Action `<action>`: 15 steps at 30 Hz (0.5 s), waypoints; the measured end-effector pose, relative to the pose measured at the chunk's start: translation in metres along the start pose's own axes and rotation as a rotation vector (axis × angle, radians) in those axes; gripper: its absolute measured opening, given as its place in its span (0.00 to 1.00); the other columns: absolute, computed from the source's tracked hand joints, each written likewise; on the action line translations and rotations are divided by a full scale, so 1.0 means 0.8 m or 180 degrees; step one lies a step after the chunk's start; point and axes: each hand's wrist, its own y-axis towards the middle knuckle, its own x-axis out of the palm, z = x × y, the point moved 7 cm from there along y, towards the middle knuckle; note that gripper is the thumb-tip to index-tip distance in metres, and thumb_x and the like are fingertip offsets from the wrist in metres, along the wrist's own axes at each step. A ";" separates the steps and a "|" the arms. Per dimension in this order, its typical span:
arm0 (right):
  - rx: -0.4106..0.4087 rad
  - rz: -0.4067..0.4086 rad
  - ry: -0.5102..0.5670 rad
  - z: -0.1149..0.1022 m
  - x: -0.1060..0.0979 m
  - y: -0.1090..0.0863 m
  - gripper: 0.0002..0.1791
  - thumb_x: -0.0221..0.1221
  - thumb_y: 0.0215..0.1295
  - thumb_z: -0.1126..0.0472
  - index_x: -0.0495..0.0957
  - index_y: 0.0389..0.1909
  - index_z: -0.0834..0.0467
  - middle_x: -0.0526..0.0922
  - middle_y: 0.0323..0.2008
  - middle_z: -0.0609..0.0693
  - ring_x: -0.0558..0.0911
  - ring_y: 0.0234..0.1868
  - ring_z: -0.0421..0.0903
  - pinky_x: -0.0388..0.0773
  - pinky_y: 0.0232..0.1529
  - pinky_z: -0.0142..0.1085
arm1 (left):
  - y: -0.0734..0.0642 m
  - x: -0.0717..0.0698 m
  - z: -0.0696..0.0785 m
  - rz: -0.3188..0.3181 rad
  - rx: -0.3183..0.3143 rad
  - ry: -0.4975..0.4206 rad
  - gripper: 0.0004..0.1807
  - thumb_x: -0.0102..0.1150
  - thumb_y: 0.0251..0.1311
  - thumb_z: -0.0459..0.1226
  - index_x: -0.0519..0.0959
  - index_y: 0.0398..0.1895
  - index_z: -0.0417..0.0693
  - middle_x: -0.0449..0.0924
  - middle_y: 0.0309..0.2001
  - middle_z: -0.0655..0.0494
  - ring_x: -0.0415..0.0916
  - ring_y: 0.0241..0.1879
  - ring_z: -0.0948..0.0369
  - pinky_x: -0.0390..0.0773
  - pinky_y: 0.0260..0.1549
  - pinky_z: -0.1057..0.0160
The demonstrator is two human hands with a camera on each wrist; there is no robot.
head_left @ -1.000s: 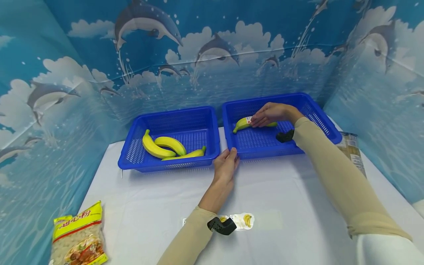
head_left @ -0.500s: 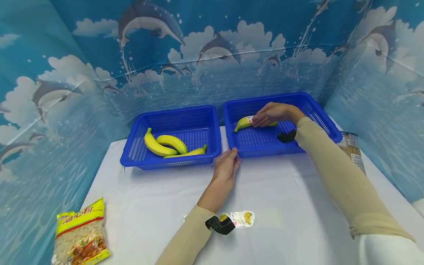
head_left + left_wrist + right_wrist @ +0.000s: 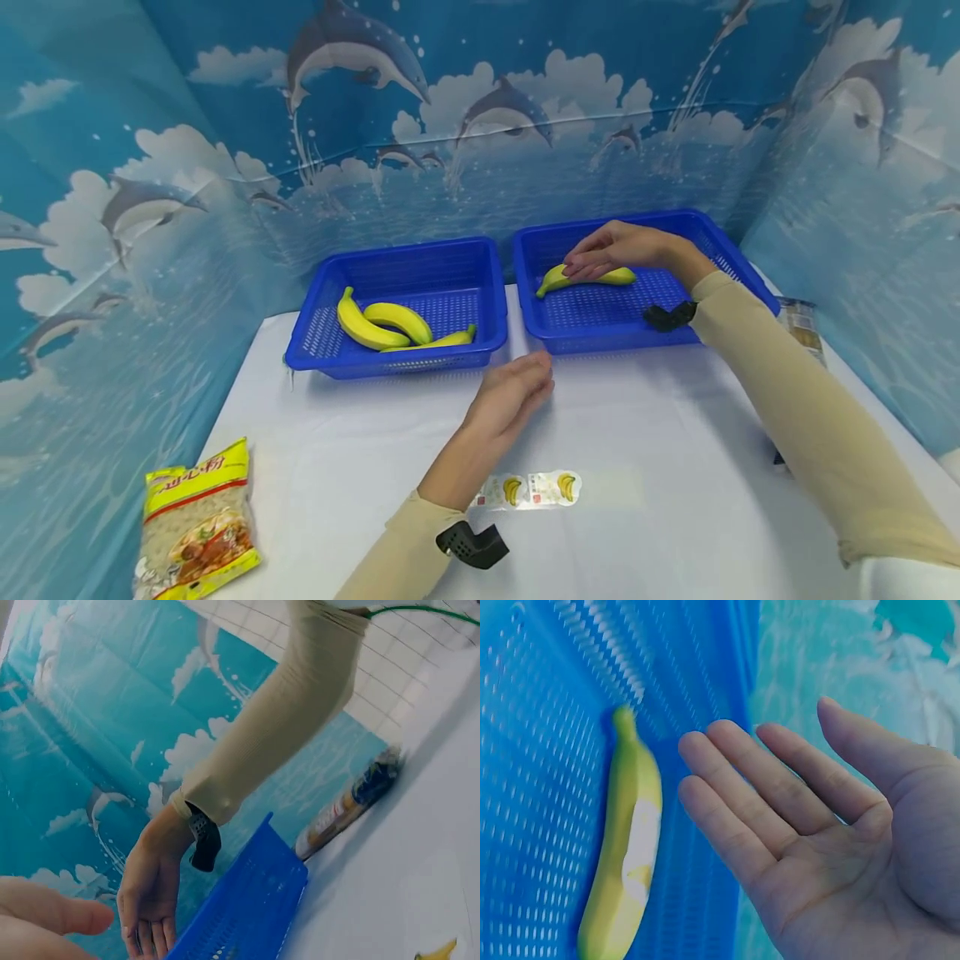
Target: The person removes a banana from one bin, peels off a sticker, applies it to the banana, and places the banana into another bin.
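Step in hand: labelling, I judge; the white label [image 3: 641, 840] lies along the banana [image 3: 615, 840] in the right-hand basket [image 3: 611, 340].
My right hand [image 3: 632, 247]: fingers extended, palm bare, apart from the fruit.
My left hand [image 3: 506, 398]: fingers loosely extended, pinching nothing I can see, near the table [image 3: 637, 546].
Next move: probably withdrawing my right hand.
Banana skin: smooth, curved, greenish-yellow.
Basket: perforated blue plastic.
Spare labels [image 3: 555, 489]: flat, shiny.

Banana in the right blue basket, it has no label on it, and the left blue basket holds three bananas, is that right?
Not quite: the right wrist view shows a white label on the banana. It does lie in the right blue basket, and the left blue basket holds three bananas.
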 end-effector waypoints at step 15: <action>-0.0974 0.0397 -0.0144 -0.070 0.077 -0.038 0.25 0.61 0.82 0.59 0.75 0.75 0.60 0.81 0.70 0.58 0.81 0.69 0.56 0.81 0.68 0.46 | -0.052 -0.050 0.082 0.0056 0.1717 0.1293 0.14 0.59 0.79 0.31 0.84 0.60 0.34 0.86 0.62 0.44 0.83 0.63 0.49 0.82 0.63 0.62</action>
